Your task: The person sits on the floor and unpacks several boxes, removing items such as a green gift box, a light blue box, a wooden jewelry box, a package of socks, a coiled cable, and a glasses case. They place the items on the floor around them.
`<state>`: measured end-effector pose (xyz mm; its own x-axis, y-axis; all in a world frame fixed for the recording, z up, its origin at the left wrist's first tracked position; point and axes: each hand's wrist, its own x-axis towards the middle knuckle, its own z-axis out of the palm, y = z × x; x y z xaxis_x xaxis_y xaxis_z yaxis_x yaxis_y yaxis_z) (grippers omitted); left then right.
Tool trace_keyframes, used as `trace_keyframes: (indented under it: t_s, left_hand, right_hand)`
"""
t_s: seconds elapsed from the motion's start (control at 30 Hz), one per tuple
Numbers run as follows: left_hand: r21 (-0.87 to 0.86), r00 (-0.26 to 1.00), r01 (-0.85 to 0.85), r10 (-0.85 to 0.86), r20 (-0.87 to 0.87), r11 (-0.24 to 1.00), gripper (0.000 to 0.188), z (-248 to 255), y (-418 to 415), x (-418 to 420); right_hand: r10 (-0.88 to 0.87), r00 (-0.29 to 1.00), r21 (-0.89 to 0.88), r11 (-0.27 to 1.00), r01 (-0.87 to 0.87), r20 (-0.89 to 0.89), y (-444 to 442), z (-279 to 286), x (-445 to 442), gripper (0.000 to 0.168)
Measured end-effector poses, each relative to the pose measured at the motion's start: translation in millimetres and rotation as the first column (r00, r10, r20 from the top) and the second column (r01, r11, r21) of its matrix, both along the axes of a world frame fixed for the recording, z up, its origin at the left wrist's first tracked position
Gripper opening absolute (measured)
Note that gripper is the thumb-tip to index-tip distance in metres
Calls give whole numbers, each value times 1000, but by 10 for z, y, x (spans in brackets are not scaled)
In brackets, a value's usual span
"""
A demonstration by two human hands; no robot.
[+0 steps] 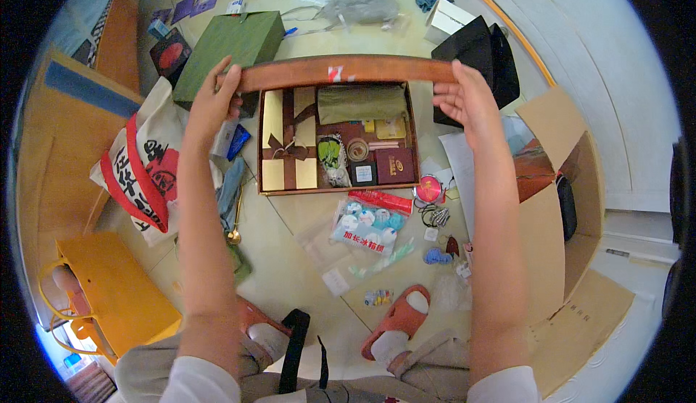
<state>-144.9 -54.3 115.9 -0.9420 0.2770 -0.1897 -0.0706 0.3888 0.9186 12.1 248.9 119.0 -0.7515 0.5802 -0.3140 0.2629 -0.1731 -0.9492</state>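
My left hand (215,96) and my right hand (472,98) grip opposite ends of a reddish-brown box lid (380,68), seen nearly edge-on. It is held over the far edge of an open brown box (417,131) on the floor. Inside the box's left side lies a gold gift box (274,145) with a brown ribbon bow. An olive-green cloth pouch (359,104) takes up the far right part. Nearer to me are a maroon box (394,165), a small black box (363,173), a round clear container (357,150) and a green-and-white packet (330,155).
A green box (234,49) and a canvas tote (147,158) stand left, above a yellow bag (119,289). Black bags (473,49) and an open cardboard carton (535,245) are right. A plastic packet (370,226) and small items lie before my red slippers (399,321).
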Motion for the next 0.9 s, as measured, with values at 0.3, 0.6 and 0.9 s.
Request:
trace_keyframes:
  t_s: [0.3, 0.6, 0.9]
  left_hand:
    - [-381, 889, -1, -173, -424, 925, 79, -430, 441, -1455]
    - [73, 997, 66, -63, -45, 995, 82, -1082, 663, -1899]
    - [-400, 879, -37, -161, -450, 916, 75, -1784, 600, -2823]
  right_hand:
    - [215, 969, 324, 914, -243, 120, -35, 499, 104, 37]
    - [223, 756, 372, 764, -528, 616, -1263, -1084, 1446, 49]
    - [-203, 838, 182, 975, 126, 507, -1383, -1733, 1417, 50]
